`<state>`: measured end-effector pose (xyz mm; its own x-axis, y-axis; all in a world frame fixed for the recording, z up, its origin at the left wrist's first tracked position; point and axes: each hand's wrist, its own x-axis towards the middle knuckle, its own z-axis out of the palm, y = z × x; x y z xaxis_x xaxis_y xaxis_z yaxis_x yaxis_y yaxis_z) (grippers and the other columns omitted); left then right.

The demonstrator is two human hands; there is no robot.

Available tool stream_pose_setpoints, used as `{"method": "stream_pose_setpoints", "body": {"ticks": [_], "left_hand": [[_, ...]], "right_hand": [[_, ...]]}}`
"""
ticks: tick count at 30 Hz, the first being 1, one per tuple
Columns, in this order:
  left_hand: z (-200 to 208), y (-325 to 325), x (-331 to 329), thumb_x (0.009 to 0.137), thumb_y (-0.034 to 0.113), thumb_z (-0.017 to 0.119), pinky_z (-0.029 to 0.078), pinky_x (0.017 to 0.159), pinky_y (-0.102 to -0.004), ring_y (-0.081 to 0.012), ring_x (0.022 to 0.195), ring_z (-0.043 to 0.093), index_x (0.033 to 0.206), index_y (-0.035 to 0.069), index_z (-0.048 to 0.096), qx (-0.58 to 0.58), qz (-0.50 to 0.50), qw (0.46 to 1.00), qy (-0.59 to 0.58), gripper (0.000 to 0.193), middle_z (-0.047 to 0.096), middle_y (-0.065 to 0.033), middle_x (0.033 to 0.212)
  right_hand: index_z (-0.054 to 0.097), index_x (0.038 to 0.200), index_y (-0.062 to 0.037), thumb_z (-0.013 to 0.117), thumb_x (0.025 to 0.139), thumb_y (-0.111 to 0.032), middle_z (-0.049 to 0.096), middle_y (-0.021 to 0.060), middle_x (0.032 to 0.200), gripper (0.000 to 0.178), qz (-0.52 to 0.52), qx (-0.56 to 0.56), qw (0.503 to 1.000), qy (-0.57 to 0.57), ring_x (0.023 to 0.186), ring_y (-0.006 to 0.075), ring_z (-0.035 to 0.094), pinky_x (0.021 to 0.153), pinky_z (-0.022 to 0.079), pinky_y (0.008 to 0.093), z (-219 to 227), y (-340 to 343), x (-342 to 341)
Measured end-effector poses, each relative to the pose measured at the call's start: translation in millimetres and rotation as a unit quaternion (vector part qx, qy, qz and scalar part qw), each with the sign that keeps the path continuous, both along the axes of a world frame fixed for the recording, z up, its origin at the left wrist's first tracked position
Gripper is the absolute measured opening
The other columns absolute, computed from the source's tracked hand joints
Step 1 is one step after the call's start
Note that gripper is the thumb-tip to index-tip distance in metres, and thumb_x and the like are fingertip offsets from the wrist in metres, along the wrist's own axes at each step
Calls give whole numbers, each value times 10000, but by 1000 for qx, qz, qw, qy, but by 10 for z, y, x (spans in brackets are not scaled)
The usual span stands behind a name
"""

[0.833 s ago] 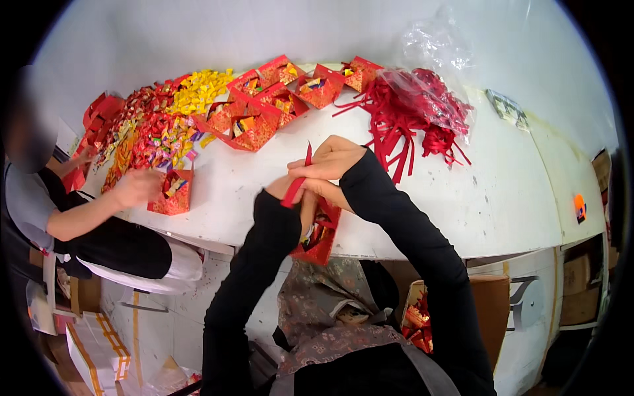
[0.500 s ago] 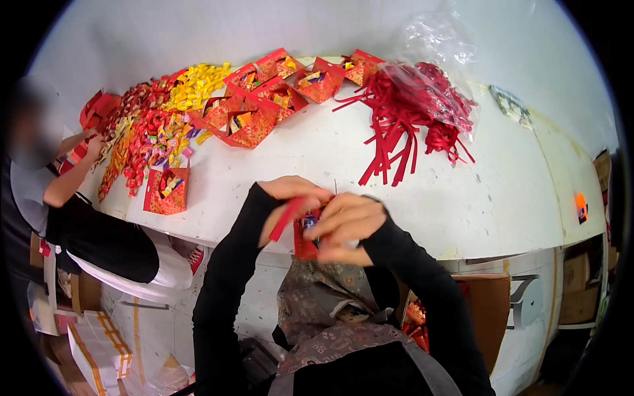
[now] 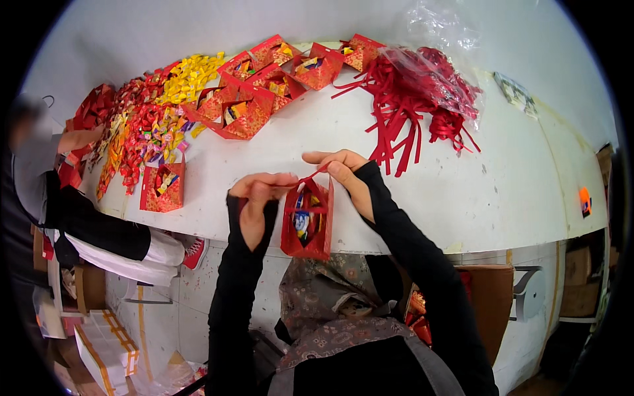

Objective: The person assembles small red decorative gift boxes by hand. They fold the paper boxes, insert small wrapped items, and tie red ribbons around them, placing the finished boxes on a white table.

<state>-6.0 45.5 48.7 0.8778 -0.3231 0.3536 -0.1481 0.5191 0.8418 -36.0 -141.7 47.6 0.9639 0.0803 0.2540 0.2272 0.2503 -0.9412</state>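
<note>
Head cam: left hand (image 3: 259, 198) and right hand (image 3: 343, 173) pinched red gift bag's (image 3: 307, 228) ribbon handle (image 3: 310, 183); a slip likely would've spilled sweets.

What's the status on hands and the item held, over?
Left hand and right hand both pinching the top of a small red paper gift bag with sweets inside. Bag at white table edge. Nothing in the way.

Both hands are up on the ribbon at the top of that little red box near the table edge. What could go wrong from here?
The red box hangs past the white table edge, held only by the ribbon between left hand and right hand; a slip could drop it to the floor. Its top is open, so tilting might spill the sweets. The loose ribbon pile lies close and could snag.
</note>
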Motion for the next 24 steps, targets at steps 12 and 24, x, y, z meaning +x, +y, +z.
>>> {"method": "stream_pose_setpoints", "body": {"ticks": [12,24], "left_hand": [[-97,312,825,917,225,489,253,418,-189,-21,469,314,988,33,604,272,205,940,-7,235,357,60,574],[-72,296,-468,815,220,637,445,585,-233,-105,613,542,1004,-16,572,404,114,906,43,309,577,-43,720]], "right_hand": [[514,962,-64,482,875,-113,482,1,726,105,-27,-169,979,111,651,85,502,546,403,230,-151,-159,-370],[600,1039,-97,699,732,-270,580,57,988,366,-111,-572,802,-132,722,212,619,628,495,294,-260,-4,-103]]}}
